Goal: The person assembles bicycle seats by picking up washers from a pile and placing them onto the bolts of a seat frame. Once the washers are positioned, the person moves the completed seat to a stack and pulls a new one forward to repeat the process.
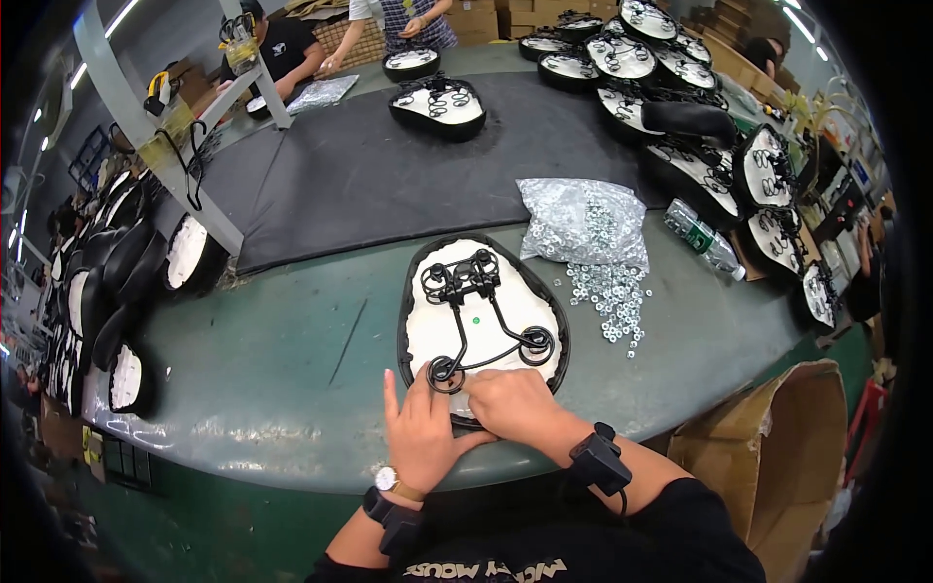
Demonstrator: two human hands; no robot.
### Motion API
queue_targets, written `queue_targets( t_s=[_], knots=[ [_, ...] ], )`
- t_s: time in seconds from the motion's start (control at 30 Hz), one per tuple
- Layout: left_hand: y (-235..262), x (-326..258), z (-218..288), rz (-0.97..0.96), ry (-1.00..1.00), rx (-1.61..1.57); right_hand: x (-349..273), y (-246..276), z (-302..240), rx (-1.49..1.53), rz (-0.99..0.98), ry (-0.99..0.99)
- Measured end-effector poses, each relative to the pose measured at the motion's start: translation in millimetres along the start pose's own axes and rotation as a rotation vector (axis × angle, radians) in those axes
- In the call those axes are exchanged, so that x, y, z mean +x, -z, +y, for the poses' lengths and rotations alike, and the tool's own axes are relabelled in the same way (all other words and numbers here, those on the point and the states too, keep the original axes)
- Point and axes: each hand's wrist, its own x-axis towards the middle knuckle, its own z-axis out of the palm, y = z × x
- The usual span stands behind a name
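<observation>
Single view, from the wide fisheye camera on your head, left of the pair. It looks steeply down and forward over your forearms, which enter from the lower edge. Your left hand [420, 435] and right hand [513, 403] lie close beneath the lens; beyond them the green table [292, 389] curves away, its straight edges bending toward the rim.

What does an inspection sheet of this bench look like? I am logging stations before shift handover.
Surface: green rounded worktable, dark mat behind.
Job's things: upturned black bicycle saddle with white underside, black wire spring frame on it.
Clutter: clear bag of silver washers, loose washers, plastic bottle.
Hands: left hand and right hand press the saddle's near end.
Cables: nothing seen.
Surroundings: stacked saddles, cardboard box, other people at the far edge.
</observation>
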Motion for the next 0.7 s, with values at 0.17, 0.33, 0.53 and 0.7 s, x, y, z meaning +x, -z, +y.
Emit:
queue_targets(
  t_s=[0.17, 0.33, 0.53, 0.7],
  knots=[
    [36.3, 21.9, -18.6, -0.180, -0.187, 0.074, -6.6, -1.1, 0.9, -0.009, 0.100, 0.045],
    [36.3, 23.9, -23.1, -0.218, -0.250, 0.150, -8.9, -2.1, 4.1, 0.024, 0.198, 0.103],
    [28.9, 7.1, -11.1, -0.101, -0.118, 0.106, -3.8, 0.2, 1.9, 0.001, 0.064, 0.080],
    [29.0, 5.8, -2.6, -0.108, -0.089, 0.164, -3.4, -5.3, 5.6, 0.066, 0.078, 0.054]
  ],
)
